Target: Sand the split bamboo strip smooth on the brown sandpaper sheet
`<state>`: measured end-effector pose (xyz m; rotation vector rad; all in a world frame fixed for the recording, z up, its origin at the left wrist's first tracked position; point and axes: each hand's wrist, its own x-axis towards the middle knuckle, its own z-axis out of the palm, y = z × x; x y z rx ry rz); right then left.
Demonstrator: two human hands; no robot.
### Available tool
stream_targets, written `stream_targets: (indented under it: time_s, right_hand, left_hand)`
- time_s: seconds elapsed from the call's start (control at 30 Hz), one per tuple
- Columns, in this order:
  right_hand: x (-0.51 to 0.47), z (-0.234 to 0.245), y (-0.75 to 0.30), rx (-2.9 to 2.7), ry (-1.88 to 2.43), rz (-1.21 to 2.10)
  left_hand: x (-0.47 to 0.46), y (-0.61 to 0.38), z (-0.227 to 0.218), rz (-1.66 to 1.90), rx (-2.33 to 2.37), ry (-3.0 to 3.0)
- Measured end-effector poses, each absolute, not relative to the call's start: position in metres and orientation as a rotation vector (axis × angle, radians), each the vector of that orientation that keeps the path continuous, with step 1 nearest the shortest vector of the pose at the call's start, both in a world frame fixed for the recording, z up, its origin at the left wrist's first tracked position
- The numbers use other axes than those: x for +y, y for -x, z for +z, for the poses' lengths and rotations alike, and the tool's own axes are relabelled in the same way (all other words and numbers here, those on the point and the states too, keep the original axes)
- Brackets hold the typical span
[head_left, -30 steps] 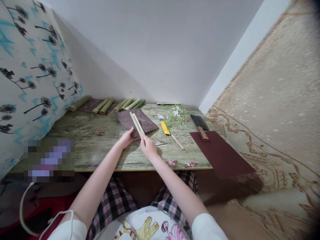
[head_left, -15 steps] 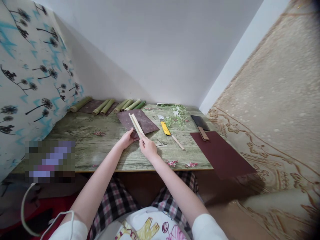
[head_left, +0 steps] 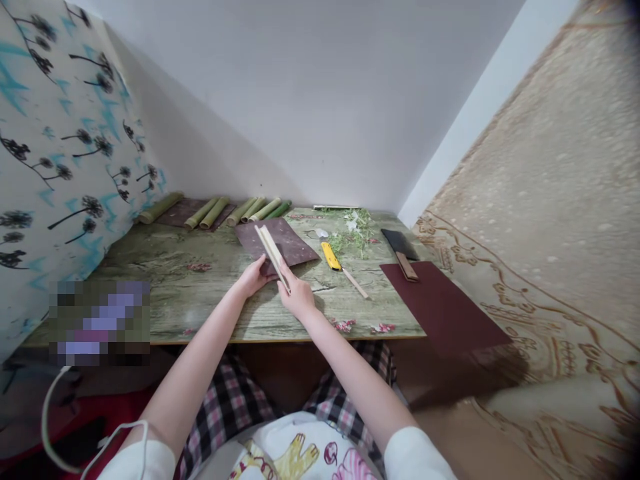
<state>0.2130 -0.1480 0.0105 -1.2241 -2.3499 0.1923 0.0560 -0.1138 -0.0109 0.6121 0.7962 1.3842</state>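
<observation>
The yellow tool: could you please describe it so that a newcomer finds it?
On the wood-patterned table, find the green scraps. The yellow tool lies between them and the right hand, the only bright yellow thing on the table.

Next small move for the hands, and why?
Probably draw the split bamboo along the dark sheet: the right hand grips its near end, its far end slants over the sheet, and the left hand, at the sheet's near edge, seems placed to steady it.
</observation>
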Motion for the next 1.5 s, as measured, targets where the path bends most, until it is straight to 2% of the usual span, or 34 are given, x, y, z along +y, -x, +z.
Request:
stream_targets:
  time_s: [0.2,0.4,0.6,0.77,0.97,1.13,1.33,1.5]
  right_hand:
    - [-0.1489,0.01,-0.2115,-2.312,1.312,0.142]
    - [-0.1514,0.0117,-0.2126,-2.351,1.163,0.184]
    - [-0.1514,0.0116,-0.2121,-2.3,1.274,0.168]
    - [-0.1516,0.0091,-0.2129,-2.295,1.121,0.192]
    - [-0.1532,0.0117,-0.2115,-2.302,1.245,0.143]
    - [-0.1561,0.0141,-0.2112,-2.394,1.13,0.101]
    - [-0.1548,0.0141,-0.2098,-2.372,1.249,0.085]
    - [-0.1572,0.016,-0.2108,-2.429,1.166,0.117]
  left_hand:
    - [-0.1119,-0.0551,-0.0153,1.345,0.78,-0.665]
    - [-0.1117,-0.0533,-0.0166,1.354,0.761,-0.66]
    - [-0.1125,-0.0546,-0.0147,1.338,0.775,-0.671]
    - [-0.1129,-0.0552,-0.0135,1.345,0.777,-0.663]
    - [-0.1126,-0.0548,-0.0143,1.324,0.789,-0.673]
    - [-0.1127,-0.0561,-0.0143,1.338,0.785,-0.641]
    - [-0.1122,-0.0569,-0.0138,1.345,0.786,-0.632]
    - [-0.1115,-0.0569,-0.0149,1.35,0.79,-0.626]
